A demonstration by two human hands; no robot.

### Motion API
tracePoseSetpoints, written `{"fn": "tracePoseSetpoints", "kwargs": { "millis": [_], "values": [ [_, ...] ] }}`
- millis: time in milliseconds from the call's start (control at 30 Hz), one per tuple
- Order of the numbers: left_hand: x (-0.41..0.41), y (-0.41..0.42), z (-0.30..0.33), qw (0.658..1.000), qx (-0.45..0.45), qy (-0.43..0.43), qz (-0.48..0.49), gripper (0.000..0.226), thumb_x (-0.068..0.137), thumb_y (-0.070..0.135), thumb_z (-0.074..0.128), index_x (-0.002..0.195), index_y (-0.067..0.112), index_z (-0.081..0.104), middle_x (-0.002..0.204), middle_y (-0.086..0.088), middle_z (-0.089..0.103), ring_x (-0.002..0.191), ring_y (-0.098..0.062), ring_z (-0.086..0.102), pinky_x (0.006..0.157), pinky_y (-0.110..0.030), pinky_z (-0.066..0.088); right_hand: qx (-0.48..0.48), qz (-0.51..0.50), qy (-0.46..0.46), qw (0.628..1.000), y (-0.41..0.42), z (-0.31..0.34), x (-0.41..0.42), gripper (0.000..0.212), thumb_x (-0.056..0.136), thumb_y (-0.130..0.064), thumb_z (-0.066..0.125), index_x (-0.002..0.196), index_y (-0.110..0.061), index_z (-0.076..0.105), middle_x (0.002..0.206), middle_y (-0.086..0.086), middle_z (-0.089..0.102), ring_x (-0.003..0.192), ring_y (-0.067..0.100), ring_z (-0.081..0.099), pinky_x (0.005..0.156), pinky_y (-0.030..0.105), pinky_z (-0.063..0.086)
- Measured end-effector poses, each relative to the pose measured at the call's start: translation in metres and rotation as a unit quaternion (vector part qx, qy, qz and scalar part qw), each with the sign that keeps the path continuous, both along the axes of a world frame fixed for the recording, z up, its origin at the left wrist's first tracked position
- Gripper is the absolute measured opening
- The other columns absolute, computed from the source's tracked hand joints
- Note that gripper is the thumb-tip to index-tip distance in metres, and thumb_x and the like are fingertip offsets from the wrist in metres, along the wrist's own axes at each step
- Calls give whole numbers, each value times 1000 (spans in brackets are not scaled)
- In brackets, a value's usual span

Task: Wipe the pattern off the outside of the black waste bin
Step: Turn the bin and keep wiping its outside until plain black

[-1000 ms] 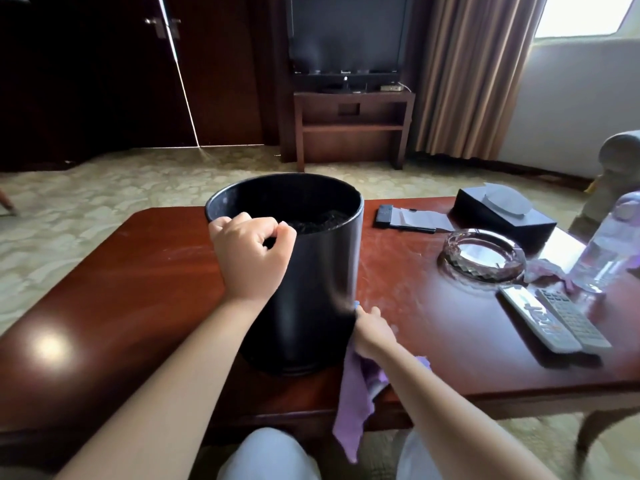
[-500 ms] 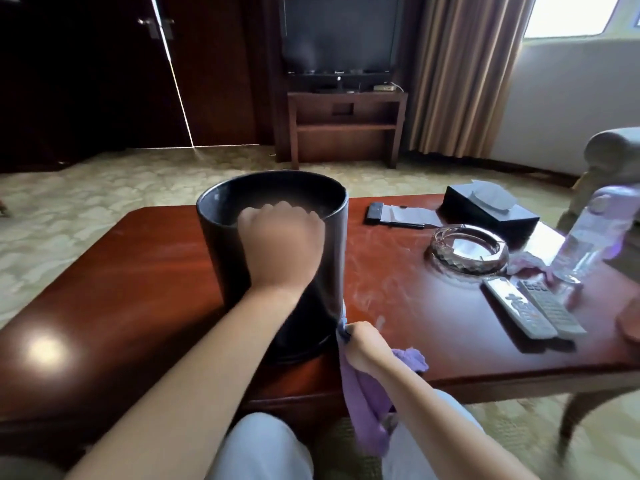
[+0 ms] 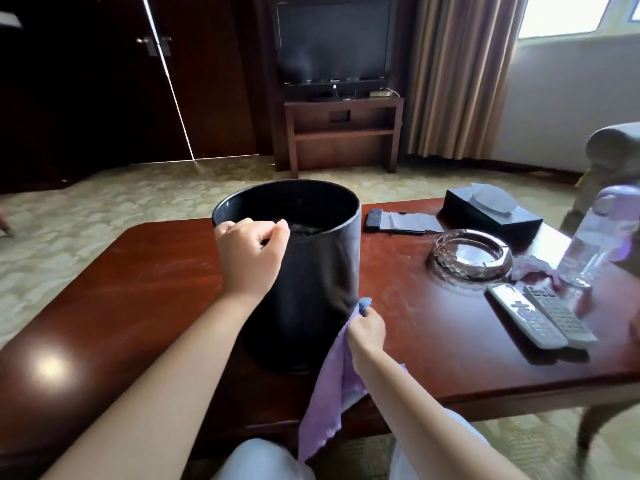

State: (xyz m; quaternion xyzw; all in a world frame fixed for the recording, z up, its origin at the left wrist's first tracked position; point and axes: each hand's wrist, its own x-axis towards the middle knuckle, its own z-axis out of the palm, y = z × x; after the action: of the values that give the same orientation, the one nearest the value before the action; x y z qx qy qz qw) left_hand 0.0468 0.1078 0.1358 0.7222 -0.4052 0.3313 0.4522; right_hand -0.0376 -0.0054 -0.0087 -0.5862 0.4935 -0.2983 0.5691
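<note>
The black waste bin (image 3: 311,282) stands upright on the reddish wooden table (image 3: 145,289), just in front of me. My left hand (image 3: 251,252) grips its near rim, fingers curled over the edge. My right hand (image 3: 367,329) pinches a purple cloth (image 3: 329,386) and holds its top against the bin's lower right side. The rest of the cloth hangs down over the table's front edge. No pattern shows on the dark bin wall from here.
Right of the bin lie a glass ashtray (image 3: 472,252), two remotes (image 3: 542,318), a plastic bottle (image 3: 588,247), a black tissue box (image 3: 491,214) and a notepad (image 3: 401,223). A TV stand (image 3: 343,133) is beyond the table. An armchair (image 3: 613,147) is at the right.
My left hand shifted from the near rim's middle back toward its left part. The right hand with the cloth stayed low on the bin's right side. The camera swayed.
</note>
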Motion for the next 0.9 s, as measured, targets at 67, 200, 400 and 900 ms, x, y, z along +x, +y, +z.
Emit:
{"fn": "tracePoseSetpoints", "kwargs": {
  "millis": [67,200,400,900],
  "values": [
    [3,-3,-3,1000,-3,-7,4,47,83,32,43,47,28,13,37,9,16,43,0,32,68,-32,27,-73,-23,-58,995,-5,27,-2,25,86,-3,39,72,-14,56,80,14,53,72,18,43,59,28,30],
    [6,-6,-7,999,-6,-27,25,47,82,30,45,48,29,13,38,11,16,44,-11,28,68,-31,26,-206,-16,-173,963,10,92,-7,22,89,2,39,81,-8,58,88,5,43,72,6,42,70,11,29],
    [11,3,-8,999,-21,-43,3,43,79,24,44,51,32,13,39,11,16,48,-15,25,68,-31,27,-393,-27,-221,892,39,84,-1,36,92,-9,41,123,6,55,97,3,43,86,-5,41,82,2,32],
    [13,19,-5,999,-11,-9,-32,40,75,30,44,50,32,14,47,10,41,44,-2,32,69,-28,30,-472,-57,-258,841,36,119,3,42,91,-11,38,129,3,52,99,4,41,88,6,43,84,4,33]
  ]
}}
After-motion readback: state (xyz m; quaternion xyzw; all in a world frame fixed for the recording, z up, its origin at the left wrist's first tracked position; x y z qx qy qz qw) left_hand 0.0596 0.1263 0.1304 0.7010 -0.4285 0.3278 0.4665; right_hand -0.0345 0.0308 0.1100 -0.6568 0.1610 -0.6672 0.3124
